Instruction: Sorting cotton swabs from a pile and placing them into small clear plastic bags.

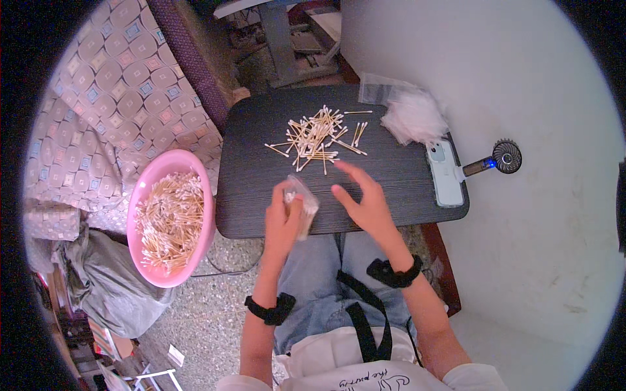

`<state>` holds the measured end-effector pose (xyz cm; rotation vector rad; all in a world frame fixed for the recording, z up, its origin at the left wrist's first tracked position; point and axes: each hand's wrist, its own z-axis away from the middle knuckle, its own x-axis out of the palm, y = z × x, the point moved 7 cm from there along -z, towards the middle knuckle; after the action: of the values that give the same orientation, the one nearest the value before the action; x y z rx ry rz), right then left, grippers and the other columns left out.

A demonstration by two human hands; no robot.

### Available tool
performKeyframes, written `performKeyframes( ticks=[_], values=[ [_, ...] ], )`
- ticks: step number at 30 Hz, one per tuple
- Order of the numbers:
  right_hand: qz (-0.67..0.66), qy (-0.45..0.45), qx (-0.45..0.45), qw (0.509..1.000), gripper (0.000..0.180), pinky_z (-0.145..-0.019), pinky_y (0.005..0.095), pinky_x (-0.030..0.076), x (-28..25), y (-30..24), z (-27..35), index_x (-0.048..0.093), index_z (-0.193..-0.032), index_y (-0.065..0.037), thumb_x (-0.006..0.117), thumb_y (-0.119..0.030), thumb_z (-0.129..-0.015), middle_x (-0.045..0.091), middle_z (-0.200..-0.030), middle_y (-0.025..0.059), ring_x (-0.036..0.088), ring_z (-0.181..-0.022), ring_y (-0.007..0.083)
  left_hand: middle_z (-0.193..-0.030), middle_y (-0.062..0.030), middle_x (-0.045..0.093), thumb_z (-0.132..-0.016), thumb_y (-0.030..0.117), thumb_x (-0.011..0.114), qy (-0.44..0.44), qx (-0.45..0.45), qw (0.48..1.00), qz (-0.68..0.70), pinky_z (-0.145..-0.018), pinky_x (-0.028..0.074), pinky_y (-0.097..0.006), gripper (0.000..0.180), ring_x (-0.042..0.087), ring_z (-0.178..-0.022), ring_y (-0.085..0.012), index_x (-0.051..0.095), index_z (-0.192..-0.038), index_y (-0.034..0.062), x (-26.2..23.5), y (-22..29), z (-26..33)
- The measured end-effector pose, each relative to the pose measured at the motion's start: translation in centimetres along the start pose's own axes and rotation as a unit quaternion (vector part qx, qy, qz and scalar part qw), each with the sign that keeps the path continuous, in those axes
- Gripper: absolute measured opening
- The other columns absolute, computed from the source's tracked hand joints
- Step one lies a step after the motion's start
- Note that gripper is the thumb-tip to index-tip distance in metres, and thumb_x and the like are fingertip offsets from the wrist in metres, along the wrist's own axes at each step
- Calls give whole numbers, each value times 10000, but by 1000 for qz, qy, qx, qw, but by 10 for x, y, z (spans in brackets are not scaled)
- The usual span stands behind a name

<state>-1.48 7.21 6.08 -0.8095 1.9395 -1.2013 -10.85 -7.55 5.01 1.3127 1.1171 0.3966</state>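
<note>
At the black table (246,186), the left hand (282,220) clasps a bag (308,210), right hand (370,205) spread.

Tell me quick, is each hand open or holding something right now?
Left hand: closed on a clear bag of cotton swabs.
Right hand: open, nothing visible in its grip, near the loose swab pile.

My left hand (282,218) curls in a grip, left forearm (256,348) pointing toward twelve o'clock; my right hand (369,205) spreads loosely, right forearm (432,313) toward eleven.
</note>
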Motion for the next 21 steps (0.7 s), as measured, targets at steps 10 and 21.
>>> performKeyframes(
  ticks=[10, 21],
  values=[
    [386, 107, -35, 915, 588, -982, 424, 354, 41, 19, -30, 462, -1237, 58, 700, -160, -745, 478, -1238, 189, 414, -1154, 349, -920, -131, 620, -904, 283, 515, -49, 168, 926, -336, -724, 456, -408, 287, 603, -862, -310, 594, -1057, 54, -10, -9, -25],
    [400, 61, -76, 911, 109, -746, 394, 467, 15, 26, -27, 618, -841, -27, 570, -118, -806, 543, -845, 109, 539, -859, 291, -1101, -170, 530, -840, 97, 526, 31, 279, 928, -246, -933, 376, -430, 316, 491, -1069, -337, 528, -1139, -4, 24, 42, -5]
  ],
)
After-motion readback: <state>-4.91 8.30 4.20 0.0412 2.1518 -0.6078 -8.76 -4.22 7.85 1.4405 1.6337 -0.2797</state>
